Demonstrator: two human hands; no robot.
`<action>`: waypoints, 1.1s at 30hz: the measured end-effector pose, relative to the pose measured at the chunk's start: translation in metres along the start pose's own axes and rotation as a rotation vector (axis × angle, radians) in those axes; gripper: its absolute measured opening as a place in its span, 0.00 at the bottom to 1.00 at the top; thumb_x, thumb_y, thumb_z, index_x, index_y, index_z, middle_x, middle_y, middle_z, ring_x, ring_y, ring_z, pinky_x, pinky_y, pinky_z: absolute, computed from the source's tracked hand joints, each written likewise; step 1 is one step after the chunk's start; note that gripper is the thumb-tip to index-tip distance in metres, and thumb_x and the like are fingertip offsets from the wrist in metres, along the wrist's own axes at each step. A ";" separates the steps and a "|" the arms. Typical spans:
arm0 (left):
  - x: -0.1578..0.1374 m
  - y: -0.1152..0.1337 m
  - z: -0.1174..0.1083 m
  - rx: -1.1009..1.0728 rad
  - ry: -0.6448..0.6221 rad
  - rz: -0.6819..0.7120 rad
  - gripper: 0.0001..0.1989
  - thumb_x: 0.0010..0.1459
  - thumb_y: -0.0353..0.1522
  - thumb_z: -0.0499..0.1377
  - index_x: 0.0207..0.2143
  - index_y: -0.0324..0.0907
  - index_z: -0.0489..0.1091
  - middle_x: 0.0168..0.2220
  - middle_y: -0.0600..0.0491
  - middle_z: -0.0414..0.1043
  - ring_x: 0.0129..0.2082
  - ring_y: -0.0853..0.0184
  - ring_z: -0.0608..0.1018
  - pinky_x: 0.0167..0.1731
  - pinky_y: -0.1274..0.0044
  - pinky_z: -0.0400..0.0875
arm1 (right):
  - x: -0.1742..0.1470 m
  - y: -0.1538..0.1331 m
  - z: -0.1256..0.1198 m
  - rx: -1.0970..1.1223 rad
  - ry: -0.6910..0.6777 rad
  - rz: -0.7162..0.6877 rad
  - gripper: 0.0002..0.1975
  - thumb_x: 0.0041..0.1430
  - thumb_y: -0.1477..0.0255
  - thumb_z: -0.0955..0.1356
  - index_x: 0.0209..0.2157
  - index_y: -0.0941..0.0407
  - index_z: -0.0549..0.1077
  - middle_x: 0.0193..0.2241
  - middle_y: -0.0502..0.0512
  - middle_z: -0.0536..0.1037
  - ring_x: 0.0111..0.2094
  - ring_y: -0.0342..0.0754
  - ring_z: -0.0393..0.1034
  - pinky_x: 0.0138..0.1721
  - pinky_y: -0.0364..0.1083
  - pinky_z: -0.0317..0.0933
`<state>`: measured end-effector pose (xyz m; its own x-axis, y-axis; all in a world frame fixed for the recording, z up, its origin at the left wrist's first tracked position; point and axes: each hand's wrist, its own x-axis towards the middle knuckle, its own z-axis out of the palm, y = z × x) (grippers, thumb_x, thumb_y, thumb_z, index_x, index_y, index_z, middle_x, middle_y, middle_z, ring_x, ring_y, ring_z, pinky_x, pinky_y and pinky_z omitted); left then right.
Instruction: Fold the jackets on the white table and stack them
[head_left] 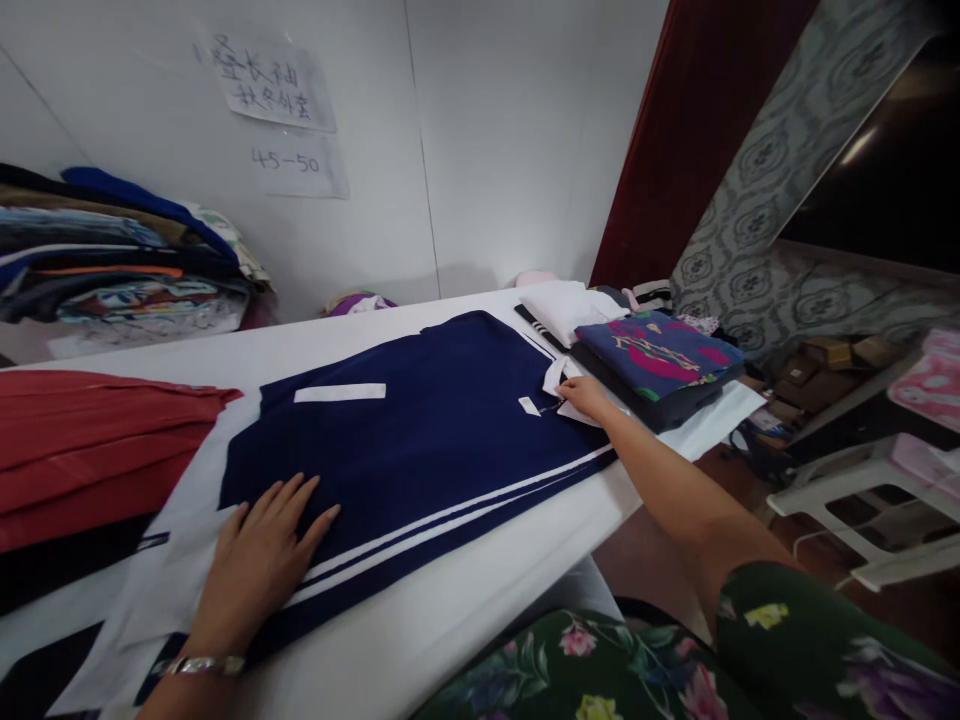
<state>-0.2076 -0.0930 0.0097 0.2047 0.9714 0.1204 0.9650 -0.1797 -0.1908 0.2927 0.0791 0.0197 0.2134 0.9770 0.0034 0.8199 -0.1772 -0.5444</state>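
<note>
A navy shirt [435, 420] is spread flat across the table, its white collar [555, 374] toward the right. Two white stripes run along its near edge, and a white strip [340, 393] lies across its left part. My left hand [262, 545] rests with fingers spread on the shirt's lower left, beside a white cloth part [176, 575] that I cannot tell is a cuff or another piece. At the far end, my right hand [589, 398] pinches the collar between thumb and fingers. A small white tag [529, 406] shows just left of that hand.
Folded clothes [652, 350] are stacked on the table's right end. Red garments [97, 450] cover the left side, and a tall clothes pile [120, 250] stands behind them. Handwritten papers [274, 90] hang on the wall. A white plastic stool [862, 510] stands at right.
</note>
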 end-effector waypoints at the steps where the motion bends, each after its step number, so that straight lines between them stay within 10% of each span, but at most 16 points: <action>1: 0.000 0.000 0.000 0.008 -0.001 0.005 0.27 0.61 0.28 0.42 0.49 0.47 0.78 0.62 0.45 0.66 0.64 0.45 0.62 0.58 0.52 0.56 | 0.002 0.000 0.000 0.013 -0.016 0.021 0.11 0.55 0.64 0.70 0.30 0.57 0.80 0.23 0.51 0.77 0.25 0.44 0.68 0.26 0.41 0.54; 6: 0.000 0.000 0.000 0.015 -0.024 0.005 0.25 0.61 0.28 0.44 0.49 0.48 0.78 0.62 0.47 0.66 0.64 0.46 0.62 0.59 0.53 0.56 | 0.003 0.000 0.001 0.086 -0.057 0.103 0.15 0.54 0.62 0.71 0.37 0.59 0.79 0.16 0.44 0.69 0.15 0.38 0.54 0.20 0.41 0.48; 17: 0.000 -0.002 0.005 -0.070 0.007 -0.007 0.25 0.59 0.29 0.44 0.48 0.47 0.78 0.62 0.47 0.66 0.65 0.47 0.61 0.60 0.52 0.55 | 0.006 -0.004 0.007 0.048 -0.037 0.127 0.11 0.51 0.67 0.72 0.32 0.60 0.77 0.18 0.46 0.70 0.17 0.38 0.57 0.21 0.40 0.49; 24: 0.001 -0.001 0.007 -0.031 0.014 -0.022 0.24 0.60 0.31 0.46 0.48 0.49 0.79 0.61 0.49 0.68 0.64 0.47 0.63 0.60 0.53 0.55 | 0.000 -0.013 0.006 -0.178 -0.006 0.015 0.10 0.51 0.72 0.70 0.36 0.59 0.79 0.34 0.59 0.81 0.37 0.53 0.75 0.35 0.44 0.63; 28: 0.001 -0.002 0.010 -0.024 0.013 -0.007 0.23 0.60 0.31 0.47 0.49 0.49 0.78 0.62 0.48 0.67 0.64 0.47 0.63 0.59 0.53 0.56 | -0.009 -0.010 0.015 -0.297 0.061 -0.216 0.27 0.57 0.75 0.66 0.59 0.60 0.68 0.61 0.66 0.68 0.61 0.56 0.62 0.56 0.50 0.60; 33: 0.000 -0.004 0.015 -0.054 0.045 -0.020 0.22 0.61 0.32 0.48 0.52 0.48 0.76 0.63 0.48 0.65 0.64 0.48 0.64 0.60 0.54 0.56 | -0.008 0.000 0.031 -0.476 -0.019 -0.489 0.25 0.61 0.81 0.60 0.59 0.60 0.68 0.63 0.64 0.66 0.65 0.54 0.58 0.61 0.53 0.57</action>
<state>-0.2141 -0.0896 -0.0040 0.1913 0.9671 0.1675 0.9761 -0.1696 -0.1356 0.2748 0.0748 -0.0063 -0.2470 0.9591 0.1385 0.9649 0.2565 -0.0555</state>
